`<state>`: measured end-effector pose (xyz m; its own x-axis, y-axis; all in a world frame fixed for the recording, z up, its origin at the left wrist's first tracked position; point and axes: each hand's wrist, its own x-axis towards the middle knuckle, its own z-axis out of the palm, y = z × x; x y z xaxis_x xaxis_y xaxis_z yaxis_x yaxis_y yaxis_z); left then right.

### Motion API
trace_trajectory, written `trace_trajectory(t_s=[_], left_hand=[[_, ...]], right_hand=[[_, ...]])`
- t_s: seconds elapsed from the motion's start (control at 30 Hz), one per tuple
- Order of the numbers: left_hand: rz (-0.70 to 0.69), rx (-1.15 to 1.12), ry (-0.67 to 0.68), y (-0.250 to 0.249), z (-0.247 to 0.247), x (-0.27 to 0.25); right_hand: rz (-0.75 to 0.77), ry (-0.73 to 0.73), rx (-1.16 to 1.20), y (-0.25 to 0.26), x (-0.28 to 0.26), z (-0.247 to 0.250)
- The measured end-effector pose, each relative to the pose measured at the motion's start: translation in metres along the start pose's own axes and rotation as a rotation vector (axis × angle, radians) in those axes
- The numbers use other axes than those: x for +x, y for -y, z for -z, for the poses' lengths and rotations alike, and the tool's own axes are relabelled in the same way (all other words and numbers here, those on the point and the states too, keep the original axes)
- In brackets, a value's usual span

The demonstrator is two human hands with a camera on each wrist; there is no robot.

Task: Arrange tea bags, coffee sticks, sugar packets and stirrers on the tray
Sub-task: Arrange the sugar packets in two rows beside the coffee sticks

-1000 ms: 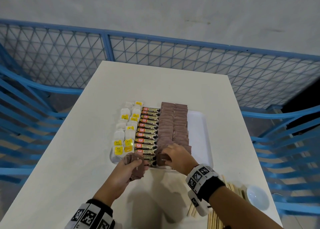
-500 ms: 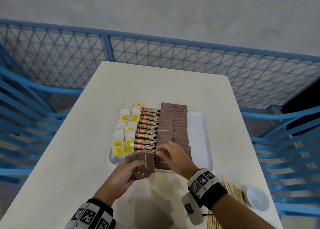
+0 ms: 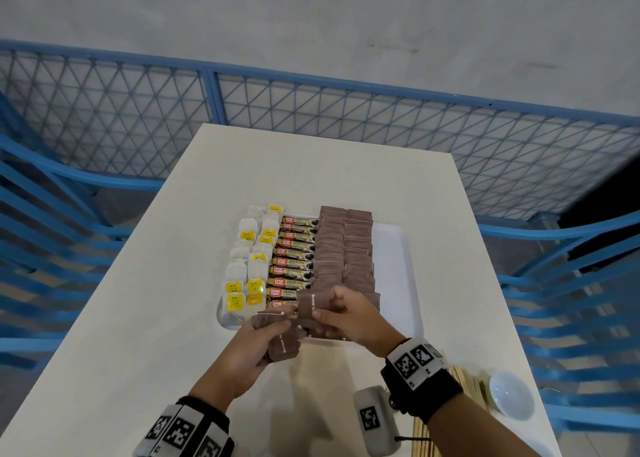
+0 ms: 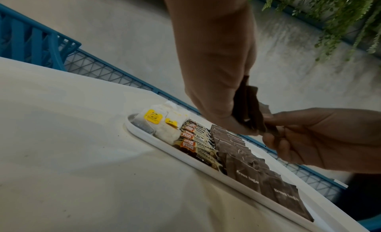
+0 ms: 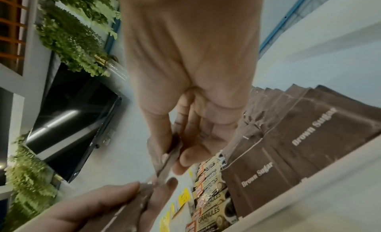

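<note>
Left hand grips a small stack of brown sugar packets over the tray's near edge. Right hand pinches one packet off the stack. Tray holds tea bags, coffee sticks, sugar rows. Stirrers lie on the table, right.

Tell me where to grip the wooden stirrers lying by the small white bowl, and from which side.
Pinch the wooden stirrers across the bundle's width at mid-length, coming from above. They lie flat on the table, their near ends over its edge, beside the small white bowl. The right hand is nearest but now holds a brown sugar packet.
</note>
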<state>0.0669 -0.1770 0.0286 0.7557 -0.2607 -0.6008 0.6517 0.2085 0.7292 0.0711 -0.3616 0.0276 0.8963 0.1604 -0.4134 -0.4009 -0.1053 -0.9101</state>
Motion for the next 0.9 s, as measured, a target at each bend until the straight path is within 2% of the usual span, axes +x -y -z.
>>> trace_trajectory(t_s=[0.1,0.2,0.3,0.5,0.7,0.8,0.9], left_hand=[[0.026,-0.036,0.008,-0.002,0.002,0.0],[0.026,-0.067,0.015,-0.005,0.006,-0.003],[0.005,-0.071,0.032,-0.006,0.009,-0.005],[-0.02,0.006,0.023,-0.004,0.007,-0.007],[-0.063,0.056,0.024,-0.005,0.003,-0.011],[-0.07,0.074,0.012,-0.005,0.001,-0.011],[-0.078,0.068,-0.004,-0.006,-0.001,-0.01]], right_hand=[[0.042,-0.146,-0.089,-0.008,0.004,0.01],[0.092,-0.257,-0.435,-0.017,0.004,0.02],[0.146,-0.217,-0.649,-0.023,0.003,0.02],[0.146,-0.2,-0.816,-0.032,0.009,0.014],[0.207,-0.205,-1.018,-0.034,0.014,0.013],[0.32,-0.313,-0.962,-0.034,0.012,0.007],[0.35,-0.293,-0.673,-0.02,0.005,-0.003]])
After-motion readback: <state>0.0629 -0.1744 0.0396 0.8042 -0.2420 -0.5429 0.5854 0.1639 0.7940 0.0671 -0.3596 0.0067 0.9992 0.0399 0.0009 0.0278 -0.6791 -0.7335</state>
